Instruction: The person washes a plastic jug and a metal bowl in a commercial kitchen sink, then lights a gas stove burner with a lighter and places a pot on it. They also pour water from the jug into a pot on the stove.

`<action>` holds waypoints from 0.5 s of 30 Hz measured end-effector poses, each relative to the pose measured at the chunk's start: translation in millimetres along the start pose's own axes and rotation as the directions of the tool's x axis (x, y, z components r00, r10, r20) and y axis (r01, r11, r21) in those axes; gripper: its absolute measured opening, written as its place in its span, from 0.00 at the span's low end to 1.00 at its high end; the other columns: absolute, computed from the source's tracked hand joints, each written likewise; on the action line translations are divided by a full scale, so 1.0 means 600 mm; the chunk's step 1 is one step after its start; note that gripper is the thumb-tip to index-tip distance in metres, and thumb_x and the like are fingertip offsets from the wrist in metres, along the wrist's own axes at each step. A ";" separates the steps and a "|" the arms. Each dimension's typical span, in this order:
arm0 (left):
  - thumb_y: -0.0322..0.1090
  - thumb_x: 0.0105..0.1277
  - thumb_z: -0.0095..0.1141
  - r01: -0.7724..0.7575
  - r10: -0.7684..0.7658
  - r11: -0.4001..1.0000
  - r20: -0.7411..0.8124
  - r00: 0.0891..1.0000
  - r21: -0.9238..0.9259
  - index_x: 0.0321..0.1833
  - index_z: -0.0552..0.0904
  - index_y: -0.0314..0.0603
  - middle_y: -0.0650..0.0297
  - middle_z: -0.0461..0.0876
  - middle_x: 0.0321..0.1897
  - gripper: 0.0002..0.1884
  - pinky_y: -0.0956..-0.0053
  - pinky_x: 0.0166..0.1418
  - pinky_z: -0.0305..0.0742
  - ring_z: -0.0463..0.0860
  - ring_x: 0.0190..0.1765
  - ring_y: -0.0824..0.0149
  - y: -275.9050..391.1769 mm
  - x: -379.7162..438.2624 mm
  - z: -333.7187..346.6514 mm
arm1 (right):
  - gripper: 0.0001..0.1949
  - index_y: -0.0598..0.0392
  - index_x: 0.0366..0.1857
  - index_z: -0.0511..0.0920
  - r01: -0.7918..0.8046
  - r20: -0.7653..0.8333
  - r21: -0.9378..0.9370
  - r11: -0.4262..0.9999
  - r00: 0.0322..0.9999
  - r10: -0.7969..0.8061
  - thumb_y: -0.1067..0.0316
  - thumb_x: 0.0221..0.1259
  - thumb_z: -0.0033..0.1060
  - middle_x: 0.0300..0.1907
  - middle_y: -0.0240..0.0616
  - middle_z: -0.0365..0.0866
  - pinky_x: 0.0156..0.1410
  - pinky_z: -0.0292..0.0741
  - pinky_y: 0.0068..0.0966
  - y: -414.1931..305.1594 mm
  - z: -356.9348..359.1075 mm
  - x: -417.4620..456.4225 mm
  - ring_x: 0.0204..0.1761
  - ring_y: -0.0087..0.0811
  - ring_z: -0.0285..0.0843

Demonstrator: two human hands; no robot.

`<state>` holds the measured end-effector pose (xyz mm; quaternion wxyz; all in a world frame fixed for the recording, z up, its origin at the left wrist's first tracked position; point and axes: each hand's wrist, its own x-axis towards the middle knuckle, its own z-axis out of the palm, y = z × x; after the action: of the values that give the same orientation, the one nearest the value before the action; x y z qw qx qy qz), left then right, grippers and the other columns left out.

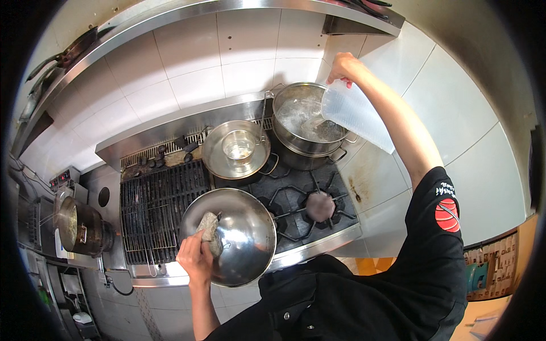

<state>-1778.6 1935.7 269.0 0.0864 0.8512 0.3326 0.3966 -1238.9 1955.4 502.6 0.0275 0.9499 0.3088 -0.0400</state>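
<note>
My right hand (346, 70) grips the rim of a translucent plastic container (356, 111), tipped over a large steel pot (294, 88). Clear liquid runs from the container into the pot, where the surface looks stirred up. My left hand (196, 255) holds a grey folded cloth (209, 232) against a big domed metal lid (247, 230), which is held above the front of the stove. Left of the large pot stands a wide steel pot (211, 160) with a wire-mesh strainer basket (238, 147) in it.
A black grill grate (158, 213) lies on the left of the stove, a gas burner (320, 206) at the right front. At the far left stands a used metal pot (81, 228). Pans rest on a steel shelf (179, 19) along the tiled wall.
</note>
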 end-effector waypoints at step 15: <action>0.15 0.50 0.57 0.001 -0.001 1.000 0.022 1.000 -0.013 0.45 0.86 0.37 0.53 0.86 0.33 0.19 0.63 0.39 0.78 0.83 0.33 0.53 0.002 -0.014 -0.026 | 0.06 0.50 0.35 0.89 0.247 -0.330 -0.590 0.768 0.794 -0.510 0.71 0.53 0.68 0.39 0.37 0.90 0.42 0.85 0.30 -0.081 0.122 -0.047 0.43 0.34 0.91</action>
<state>-1793.1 1927.4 274.6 0.0955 0.8548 0.3294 0.3894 -1294.7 1972.7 431.0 0.1970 0.8007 0.4958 0.2725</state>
